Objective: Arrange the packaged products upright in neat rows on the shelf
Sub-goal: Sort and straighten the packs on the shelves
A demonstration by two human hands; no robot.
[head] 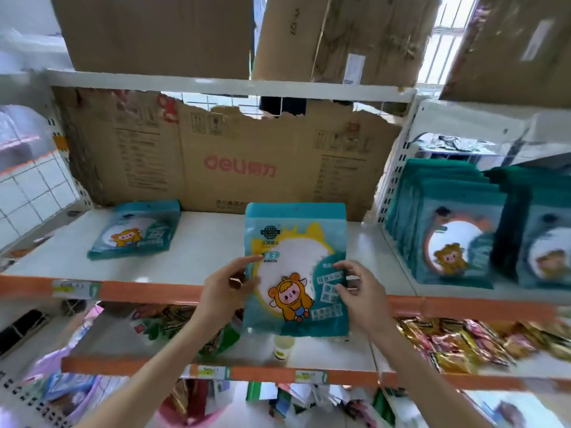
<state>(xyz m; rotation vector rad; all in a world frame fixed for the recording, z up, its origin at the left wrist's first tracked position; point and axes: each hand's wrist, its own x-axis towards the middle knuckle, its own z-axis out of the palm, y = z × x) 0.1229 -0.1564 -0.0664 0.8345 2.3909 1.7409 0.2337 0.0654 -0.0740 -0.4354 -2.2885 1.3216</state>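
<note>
1 teal mirror packet (296,270) is held upright in front of the shelf (216,242), its lower half hanging below the orange front rail (148,290). It is pinched at its left edge by the left hand (227,284), thumb on the front face, and at its right edge by the right hand (360,288), fingers curled onto the face. Both hands are closed lightly on the packet; neither supports it from beneath.

A flat stack of packets (136,231) of the same kind is seen lying at the shelf's left rear, face up, not yet stood up. Upright rows of packets (445,230) are seen in the bay to the right, beyond the perforated divider (394,193). A torn cardboard sheet (228,156) lines the back of the shelf.

Risks judged from this position:

1. The packet is thin and appears flexible. If stood alone in the middle of the shelf, with nothing touching it on either side, it is likely to tip forward or slump.
2. The cardboard backing is torn and uneven. If leaned on, it could give way and the row would be set crooked.
3. With an edge pinch only, the packet could be caught on the rail while being lifted over it and twisted out of the grip, falling onto the goods on the lower shelf (340,350).
4. The flat stack could be disturbed if the row is started from the left.
</note>
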